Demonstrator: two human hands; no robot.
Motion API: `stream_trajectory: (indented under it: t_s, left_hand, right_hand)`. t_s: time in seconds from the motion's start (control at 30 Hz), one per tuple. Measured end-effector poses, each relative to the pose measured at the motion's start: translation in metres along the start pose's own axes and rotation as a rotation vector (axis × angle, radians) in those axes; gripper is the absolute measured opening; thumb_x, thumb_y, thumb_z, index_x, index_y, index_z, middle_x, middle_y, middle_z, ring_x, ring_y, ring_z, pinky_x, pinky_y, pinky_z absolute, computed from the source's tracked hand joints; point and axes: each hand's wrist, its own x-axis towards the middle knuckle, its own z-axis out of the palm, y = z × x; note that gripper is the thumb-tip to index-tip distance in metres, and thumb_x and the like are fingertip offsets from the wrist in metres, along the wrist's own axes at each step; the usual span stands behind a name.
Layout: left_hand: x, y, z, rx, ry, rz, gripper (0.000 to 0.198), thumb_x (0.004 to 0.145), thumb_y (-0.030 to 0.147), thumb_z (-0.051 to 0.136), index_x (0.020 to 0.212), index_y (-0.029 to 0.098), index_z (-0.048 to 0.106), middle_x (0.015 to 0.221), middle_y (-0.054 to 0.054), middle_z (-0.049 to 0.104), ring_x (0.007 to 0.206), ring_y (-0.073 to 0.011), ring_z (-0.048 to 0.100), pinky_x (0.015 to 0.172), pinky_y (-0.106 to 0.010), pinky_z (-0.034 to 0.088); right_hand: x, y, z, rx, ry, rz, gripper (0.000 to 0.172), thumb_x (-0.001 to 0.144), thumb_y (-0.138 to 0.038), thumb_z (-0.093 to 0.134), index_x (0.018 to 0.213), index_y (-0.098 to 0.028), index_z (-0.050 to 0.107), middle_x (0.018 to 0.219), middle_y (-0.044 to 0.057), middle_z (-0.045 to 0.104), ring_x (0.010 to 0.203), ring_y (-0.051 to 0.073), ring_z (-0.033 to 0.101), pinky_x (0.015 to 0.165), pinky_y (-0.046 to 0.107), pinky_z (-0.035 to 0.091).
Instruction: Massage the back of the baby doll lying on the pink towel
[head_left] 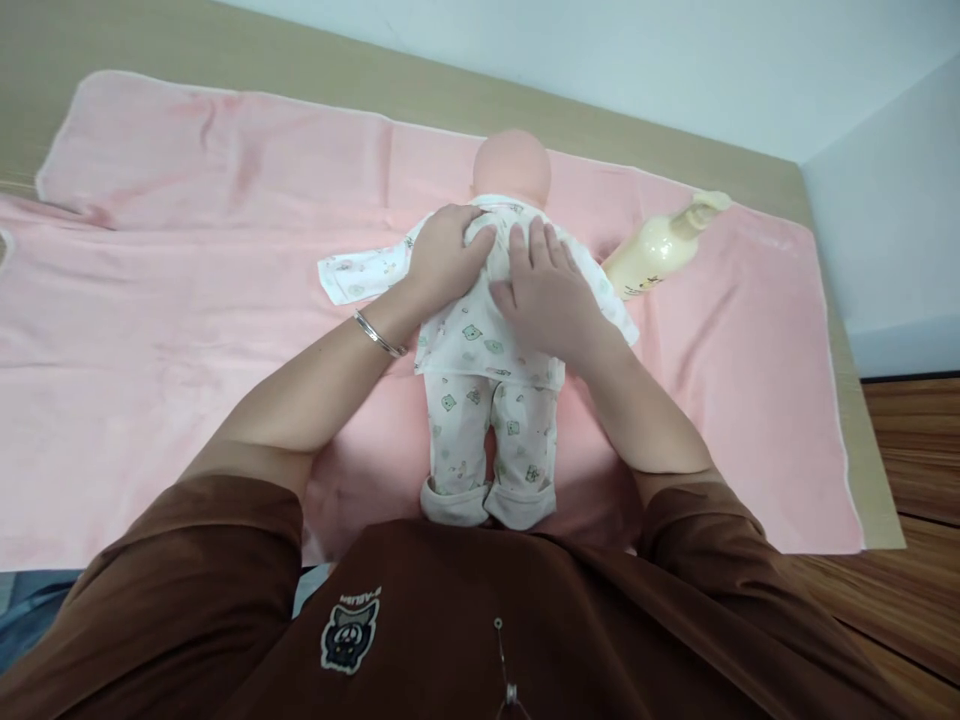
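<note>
A: Far left?
B: Pink cloth (187,330), wrinkled, spread over most of the table (857,430).
A: Then?
B: One sleeve (360,275) of the doll (491,345), lying out flat on the cloth. Metal bracelet (379,335) just below it.
A: Left hand (446,255), what grip?
B: Wide. Thumb well away from the fingers, laid on the upper shirt (461,350), near the collar.
A: Doll where, exactly?
B: Middle, on the cloth, between both arms. Bald head (514,165) at the far end, trousers (454,430) toward the wearer, cuffs folded up. Shirt and trousers white with small prints.
A: Right hand (551,290)?
B: Flat on the shirt, fingers slightly spread, thumb out. Beside the left hand, not touching.
A: Right of that?
B: Pale yellow bottle (652,255), pump end away from the doll, base partly behind the other sleeve. Standing or leaning, can't tell.
A: Far right?
B: Bare table strip, then wooden boards (919,450).
</note>
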Motion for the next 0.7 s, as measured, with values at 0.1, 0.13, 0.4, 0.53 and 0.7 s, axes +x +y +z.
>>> stream_trajectory:
  t_s: [0.1, 0.13, 0.4, 0.53, 0.7]
  left_hand:
    - [0.004, -0.008, 0.005, 0.001, 0.032, -0.025, 0.040, 0.107, 0.041, 0.043, 0.128, 0.018, 0.068, 0.138, -0.009, 0.073, 0.134, -0.0290, 0.063, 0.122, -0.049, 0.049]
    - [0.004, -0.008, 0.007, 0.011, 0.035, -0.006, 0.039, 0.107, 0.041, 0.044, 0.128, 0.018, 0.068, 0.136, -0.010, 0.073, 0.134, -0.0298, 0.064, 0.123, -0.050, 0.049]
    - [-0.025, 0.025, 0.008, 0.118, 0.065, 0.150, 0.031, 0.095, 0.020, 0.051, 0.123, 0.017, 0.065, 0.132, -0.015, 0.070, 0.136, -0.0342, 0.061, 0.126, -0.055, 0.045]
    - [-0.024, 0.024, 0.006, 0.092, 0.057, 0.187, 0.024, 0.096, 0.022, 0.051, 0.115, 0.021, 0.066, 0.123, -0.013, 0.071, 0.127, -0.0327, 0.065, 0.122, -0.053, 0.051]
    - [-0.001, 0.000, 0.006, 0.080, 0.048, 0.099, 0.022, 0.103, 0.031, 0.045, 0.099, 0.023, 0.065, 0.104, -0.013, 0.073, 0.112, -0.0325, 0.070, 0.110, -0.051, 0.056]
  right_hand:
    - [-0.002, -0.013, -0.005, 0.029, -0.073, 0.009, 0.078, 0.106, -0.029, 0.041, 0.173, 0.001, 0.014, 0.181, 0.020, 0.003, 0.170, 0.039, 0.001, 0.142, 0.055, 0.010]
    - [0.003, -0.012, -0.005, 0.039, -0.084, 0.032, 0.078, 0.107, -0.027, 0.040, 0.173, 0.002, 0.012, 0.181, 0.020, 0.002, 0.171, 0.038, -0.001, 0.143, 0.053, 0.009]
    - [0.054, 0.034, 0.007, 0.102, 0.060, 0.110, 0.063, 0.110, -0.024, 0.025, 0.167, 0.003, 0.028, 0.175, 0.023, 0.027, 0.167, 0.031, 0.026, 0.141, 0.051, 0.019]
    - [0.040, 0.033, 0.012, 0.041, 0.056, 0.054, 0.069, 0.108, -0.027, 0.030, 0.168, 0.008, 0.022, 0.175, 0.027, 0.023, 0.168, 0.038, 0.021, 0.140, 0.057, 0.019]
    - [0.005, 0.010, 0.013, 0.029, 0.067, -0.105, 0.075, 0.106, -0.035, 0.038, 0.170, 0.001, 0.021, 0.178, 0.024, 0.014, 0.169, 0.044, 0.011, 0.139, 0.066, 0.016]
